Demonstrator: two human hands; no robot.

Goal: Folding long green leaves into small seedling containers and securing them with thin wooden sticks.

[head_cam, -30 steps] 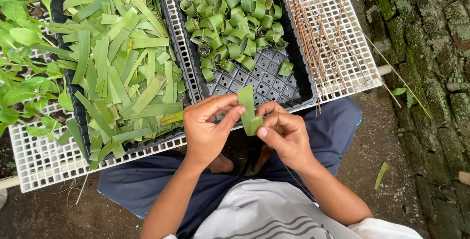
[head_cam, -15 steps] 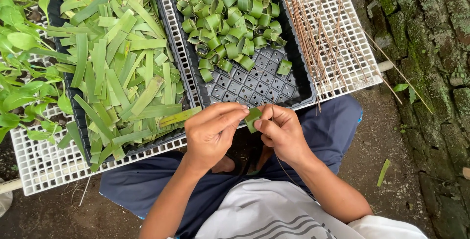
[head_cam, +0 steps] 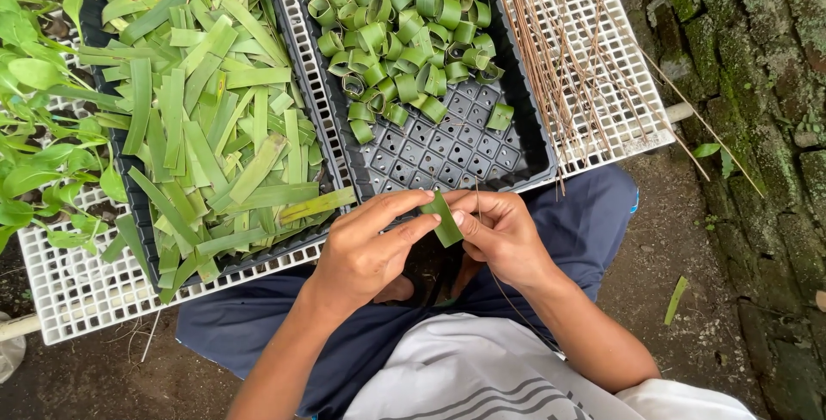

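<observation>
While pinched, green leaf strip (head_cam: 446,220) curls, glossy

Your left hand (head_cam: 366,252) and right hand (head_cam: 499,235) meet over your lap, both pinching a short green leaf strip (head_cam: 445,219) between thumbs and fingertips. A thin brown stick (head_cam: 492,269) runs down past your right palm. Just beyond your hands sits a black tray (head_cam: 447,149) holding rolled leaf rings (head_cam: 400,24). Beyond your left hand, another tray holds flat cut leaves (head_cam: 206,119). Beyond your right hand, more brown sticks (head_cam: 559,58) lie on a white grid rack (head_cam: 611,84).
</observation>
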